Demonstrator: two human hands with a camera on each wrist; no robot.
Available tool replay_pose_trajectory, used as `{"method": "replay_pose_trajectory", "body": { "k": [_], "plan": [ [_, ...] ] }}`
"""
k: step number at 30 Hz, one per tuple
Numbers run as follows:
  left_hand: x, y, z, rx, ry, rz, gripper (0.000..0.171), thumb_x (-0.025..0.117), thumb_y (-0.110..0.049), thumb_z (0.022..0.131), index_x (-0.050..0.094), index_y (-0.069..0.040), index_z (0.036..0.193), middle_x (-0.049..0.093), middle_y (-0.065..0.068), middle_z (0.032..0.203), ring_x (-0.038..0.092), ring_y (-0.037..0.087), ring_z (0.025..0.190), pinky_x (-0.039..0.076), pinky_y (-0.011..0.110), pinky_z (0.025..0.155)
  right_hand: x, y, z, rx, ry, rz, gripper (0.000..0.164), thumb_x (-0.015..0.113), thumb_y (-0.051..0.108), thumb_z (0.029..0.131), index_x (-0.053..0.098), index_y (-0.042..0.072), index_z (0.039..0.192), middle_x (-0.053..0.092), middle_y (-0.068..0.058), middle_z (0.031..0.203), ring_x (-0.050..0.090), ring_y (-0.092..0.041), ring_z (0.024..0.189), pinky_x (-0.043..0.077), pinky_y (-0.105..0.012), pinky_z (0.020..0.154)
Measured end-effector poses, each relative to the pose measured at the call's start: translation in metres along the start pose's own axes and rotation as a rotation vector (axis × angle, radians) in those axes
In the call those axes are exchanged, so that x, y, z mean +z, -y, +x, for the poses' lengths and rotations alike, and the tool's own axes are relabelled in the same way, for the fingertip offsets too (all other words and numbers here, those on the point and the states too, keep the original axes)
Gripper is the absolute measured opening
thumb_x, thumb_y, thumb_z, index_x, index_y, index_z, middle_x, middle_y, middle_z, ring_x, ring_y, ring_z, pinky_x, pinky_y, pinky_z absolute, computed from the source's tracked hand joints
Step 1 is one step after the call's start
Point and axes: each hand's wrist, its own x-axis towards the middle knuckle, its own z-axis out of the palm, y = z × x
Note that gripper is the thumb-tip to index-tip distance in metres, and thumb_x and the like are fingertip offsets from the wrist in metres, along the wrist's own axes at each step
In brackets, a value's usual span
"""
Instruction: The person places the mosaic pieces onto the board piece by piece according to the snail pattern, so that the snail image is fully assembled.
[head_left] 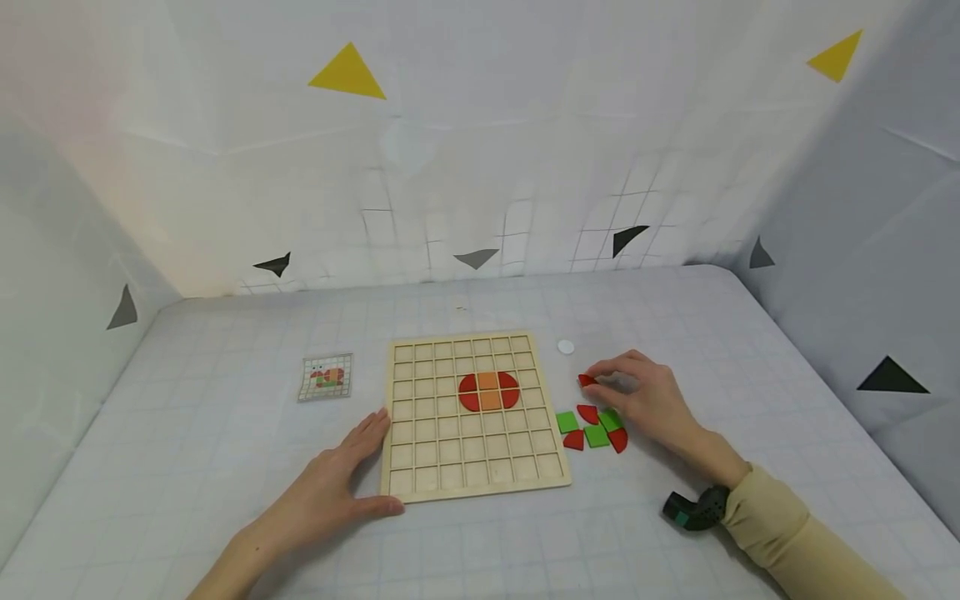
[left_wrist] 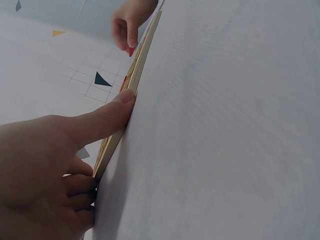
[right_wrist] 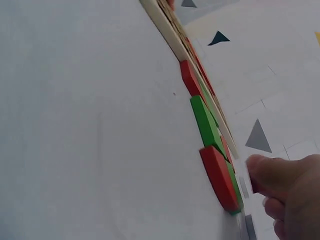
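Beside the gridded board (head_left: 471, 426), a red piece (head_left: 586, 380) between right-hand fingers (head_left: 613, 366)

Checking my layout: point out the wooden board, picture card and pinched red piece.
Wooden board (head_left: 471, 426): head view, bare square.
Picture card (head_left: 327, 377): head view, printed middle.
Pinched red piece (head_left: 586, 380): head view, exposed end.

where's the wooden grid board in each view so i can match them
Head: wooden grid board below centre.
Left wrist: board edge-on, slanting from top centre to lower left.
Right wrist: board edge-on, slanting from top centre down rightward.
Shared landmark: right hand, pinching a red piece.
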Motion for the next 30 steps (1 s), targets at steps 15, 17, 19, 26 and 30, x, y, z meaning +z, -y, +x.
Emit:
{"method": "replay_pose_trajectory", "body": {
  "k": [15, 17, 19, 26, 30],
  "plan": [
    [-0.002, -0.002, 0.001, -0.032, 0.022, -0.016, 0.111, 0.080, -0.061, 0.072, 0.031, -0.010, 0.157, 0.026, 0.005, 0.165, 0.025, 0.030, 0.152, 0.032, 0.064, 0.112, 0.020, 0.050, 0.015, 0.087, 0.010, 0.137, 0.021, 0.085, 0.016, 0.080, 0.077, 0.016, 0.100, 0.072, 0.005, 0.094, 0.063, -0.011, 0.098, 0.055, -0.045, 0.086],
    [-0.002, -0.002, 0.000, -0.034, 0.022, -0.018, 0.112, 0.080, -0.062, 0.071, 0.031, -0.010, 0.157, 0.026, 0.005, 0.165, 0.024, 0.030, 0.152, 0.032, 0.064, 0.112, 0.025, 0.054, 0.017, 0.076, 0.011, 0.145, 0.021, 0.086, 0.015, 0.079, 0.077, 0.016, 0.099, 0.072, 0.005, 0.094, 0.063, -0.010, 0.096, 0.055, -0.044, 0.085],
    [-0.002, -0.002, 0.000, -0.036, 0.022, -0.018, 0.112, 0.080, -0.062, 0.071, 0.031, -0.010, 0.157, 0.026, 0.005, 0.165, 0.024, 0.030, 0.152, 0.032, 0.064, 0.112, 0.029, 0.057, 0.019, 0.063, 0.013, 0.150, 0.022, 0.086, 0.015, 0.078, 0.077, 0.016, 0.098, 0.073, 0.005, 0.093, 0.063, -0.009, 0.095, 0.055, -0.042, 0.085],
    [-0.002, -0.002, 0.000, -0.026, 0.019, -0.017, 0.111, 0.080, -0.061, 0.072, 0.030, -0.010, 0.157, 0.026, 0.006, 0.165, 0.025, 0.030, 0.152, 0.032, 0.065, 0.112, 0.040, 0.067, 0.024, 0.026, 0.029, 0.197, 0.023, 0.086, 0.016, 0.078, 0.077, 0.014, 0.099, 0.074, 0.007, 0.094, 0.063, -0.010, 0.096, 0.051, -0.044, 0.099],
    [-0.002, -0.002, 0.000, -0.024, 0.019, -0.019, 0.111, 0.080, -0.061, 0.072, 0.030, -0.010, 0.158, 0.026, 0.006, 0.165, 0.025, 0.030, 0.152, 0.032, 0.065, 0.111, 0.045, 0.072, 0.023, 0.019, 0.048, 0.213, 0.024, 0.087, 0.017, 0.077, 0.077, 0.014, 0.099, 0.074, 0.007, 0.095, 0.063, -0.010, 0.096, 0.054, -0.042, 0.087]
  ]
}}
